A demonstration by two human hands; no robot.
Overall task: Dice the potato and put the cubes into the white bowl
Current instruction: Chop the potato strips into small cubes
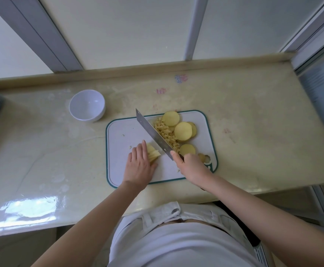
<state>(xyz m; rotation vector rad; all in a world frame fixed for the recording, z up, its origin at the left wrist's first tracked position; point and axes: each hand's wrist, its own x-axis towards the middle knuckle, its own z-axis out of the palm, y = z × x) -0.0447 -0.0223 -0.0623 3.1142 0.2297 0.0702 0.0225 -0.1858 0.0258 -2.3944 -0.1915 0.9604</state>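
Potato pieces all lie on the cutting board (126, 132), in three groups. The biggest thing is the counter (253, 112), a pale yellow top that looks smooth, shiny and a bit smeared. A frosted window with grey bars stands behind it. The cutting board is flat white plastic with round corners and a green edge, and it sits in the middle of the counter.

The knife (149, 130) has a wide, flat, shiny metal blade that slants across the board. The right hand (190, 164) is wrapped tight round its handle, so the handle is hidden. The left hand (139, 166) lies flat with straight fingers, pressing on a fan of thin slices (153, 154) just left of the blade.

The white bowl (87, 105) is round and glossy. It stands on the counter beside the board's far left corner, and its smooth inside is bare.

Round slices (183, 131), pale yellow and smooth, overlap on the right side of the board. A heap of tiny bits (166, 134) lies between them and the blade. Small pink and blue marks (180, 78) dot the counter near the wall.
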